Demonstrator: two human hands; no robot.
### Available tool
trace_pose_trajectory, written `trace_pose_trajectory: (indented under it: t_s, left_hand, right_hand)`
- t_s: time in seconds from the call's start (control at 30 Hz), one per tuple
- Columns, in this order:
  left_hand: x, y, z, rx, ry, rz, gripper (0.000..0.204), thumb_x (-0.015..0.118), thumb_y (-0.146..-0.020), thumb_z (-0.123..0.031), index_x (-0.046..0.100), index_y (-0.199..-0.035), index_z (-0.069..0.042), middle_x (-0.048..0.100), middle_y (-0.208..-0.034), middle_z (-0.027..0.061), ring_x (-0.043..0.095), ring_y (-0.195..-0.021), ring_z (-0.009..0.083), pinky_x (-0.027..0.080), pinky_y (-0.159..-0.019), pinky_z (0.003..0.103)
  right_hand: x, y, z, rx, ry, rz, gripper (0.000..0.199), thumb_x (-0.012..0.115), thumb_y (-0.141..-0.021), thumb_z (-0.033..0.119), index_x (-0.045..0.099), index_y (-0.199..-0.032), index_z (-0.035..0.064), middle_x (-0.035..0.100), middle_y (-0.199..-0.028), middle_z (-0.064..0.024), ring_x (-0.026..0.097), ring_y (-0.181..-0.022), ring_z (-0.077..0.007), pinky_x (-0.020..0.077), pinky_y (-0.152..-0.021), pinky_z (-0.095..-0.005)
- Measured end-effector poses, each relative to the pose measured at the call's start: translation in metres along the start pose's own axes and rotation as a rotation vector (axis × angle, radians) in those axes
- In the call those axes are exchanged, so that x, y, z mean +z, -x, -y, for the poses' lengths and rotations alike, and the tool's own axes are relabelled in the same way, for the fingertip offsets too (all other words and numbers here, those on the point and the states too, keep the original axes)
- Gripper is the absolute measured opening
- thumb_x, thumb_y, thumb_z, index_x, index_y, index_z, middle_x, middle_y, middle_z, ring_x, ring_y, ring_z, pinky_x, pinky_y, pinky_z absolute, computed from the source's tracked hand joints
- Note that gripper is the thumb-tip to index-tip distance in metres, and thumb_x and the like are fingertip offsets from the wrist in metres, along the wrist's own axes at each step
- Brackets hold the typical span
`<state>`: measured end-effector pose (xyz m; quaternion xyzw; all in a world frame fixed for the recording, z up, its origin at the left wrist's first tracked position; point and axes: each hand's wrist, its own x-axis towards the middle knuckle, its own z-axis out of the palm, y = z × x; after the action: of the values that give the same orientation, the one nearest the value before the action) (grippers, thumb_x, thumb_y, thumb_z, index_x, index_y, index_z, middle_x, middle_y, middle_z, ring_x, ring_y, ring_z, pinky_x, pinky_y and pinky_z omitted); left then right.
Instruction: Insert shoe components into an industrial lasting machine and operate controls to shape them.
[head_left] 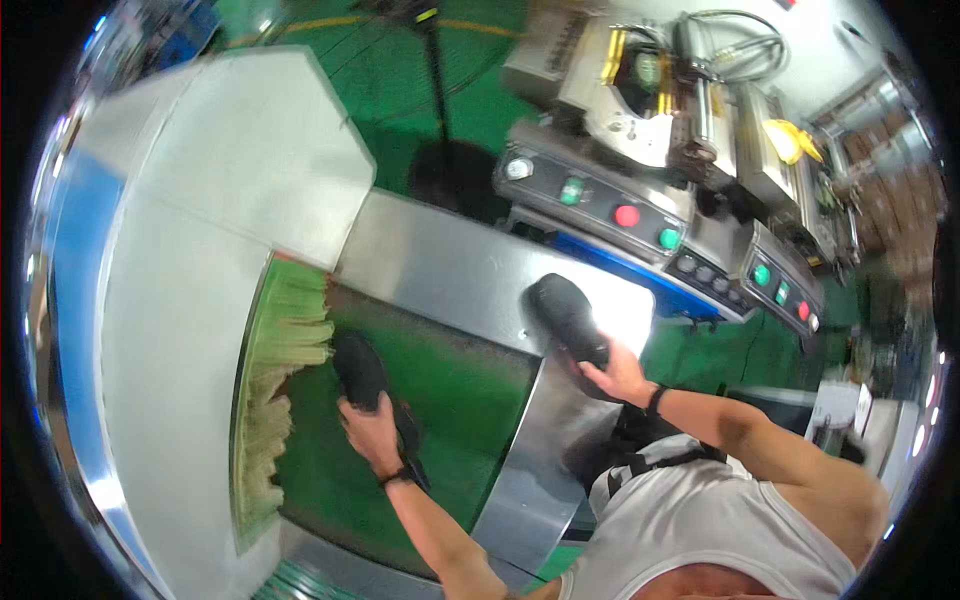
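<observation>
A black shoe (360,368) is in my left hand (372,438), which is closed round its rear part. That shoe is over the green conveyor belt (470,400), its toe pointing toward the frayed strip curtain (262,430); whether it touches the belt I cannot tell. My right hand (624,374) grips a second black shoe (566,312) by its heel end. This one is above the metal border (430,262) at the far right corner of the belt, slightly blurred. The undersides of both shoes are hidden.
Left of the belt stands a large white machine housing (220,160). At the far right is a machine with a control panel (600,205) of red and green buttons. A dark post (436,90) rises from the green floor behind the belt. Stacked brown boxes (895,215) stand farther right.
</observation>
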<state>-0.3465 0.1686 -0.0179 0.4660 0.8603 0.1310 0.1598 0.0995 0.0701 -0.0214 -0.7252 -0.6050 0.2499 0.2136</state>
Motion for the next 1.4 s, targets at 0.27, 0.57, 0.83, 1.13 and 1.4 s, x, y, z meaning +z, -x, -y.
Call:
trace_pose_trajectory:
  t_s: [0.27,0.57,0.83,1.13,1.4]
  left_hand:
    - [0.0,0.094,0.015,0.411,0.02,0.386,0.074,0.077,-0.085,-0.044,0.043,-0.133,0.002,0.055,-0.123,0.0291,0.056,-0.113,0.049,0.048,-0.095,0.054]
    - [0.002,0.085,0.004,0.819,-0.14,0.314,0.047,0.062,-0.098,-0.037,0.055,-0.13,-0.004,0.071,-0.114,0.0178,0.067,-0.105,0.0358,0.055,-0.085,0.046]
    - [-0.003,0.113,-0.012,0.841,-0.1,0.086,0.022,0.063,-0.097,-0.027,0.056,-0.088,-0.009,0.067,-0.073,0.0112,0.069,-0.07,0.0323,0.052,-0.057,0.045]
    - [-0.057,0.217,-0.116,0.945,0.135,-0.016,0.014,0.07,-0.093,-0.016,0.063,-0.09,-0.004,0.066,-0.07,0.0137,0.066,-0.061,0.0318,0.049,-0.051,0.041]
    - [-0.085,0.246,-0.272,1.151,0.287,0.131,0.014,0.067,-0.094,-0.019,0.063,-0.088,-0.008,0.066,-0.069,0.011,0.066,-0.06,0.0315,0.05,-0.052,0.041]
  right_hand:
    - [-0.008,0.002,0.0,-0.114,-0.098,-0.086,0.071,0.079,-0.083,0.027,0.043,-0.136,-0.003,0.042,-0.142,-0.0266,0.044,-0.131,-0.0448,0.04,-0.111,-0.0483]
    - [-0.006,0.004,-0.012,-0.171,-0.133,-0.058,0.075,0.081,-0.081,0.023,0.042,-0.138,-0.0038,0.041,-0.144,-0.0277,0.039,-0.136,-0.0458,0.0357,-0.115,-0.0488]
    - [-0.042,-0.006,0.001,-0.242,-0.112,0.161,0.089,0.082,-0.078,0.02,0.031,-0.146,-0.007,0.03,-0.152,-0.0297,0.036,-0.141,-0.0471,0.0343,-0.119,-0.047]
    - [-0.06,0.025,0.115,-0.518,-0.054,0.56,0.102,0.086,-0.072,0.035,0.031,-0.143,-0.0135,0.045,-0.142,-0.0363,0.047,-0.132,-0.0494,0.0424,-0.111,-0.0472]
    - [-0.16,0.004,0.094,-0.143,-0.321,0.614,0.072,0.083,-0.076,0.038,0.045,-0.118,-0.0076,0.064,-0.109,-0.0339,0.068,-0.094,-0.0463,0.0518,-0.08,-0.0478]
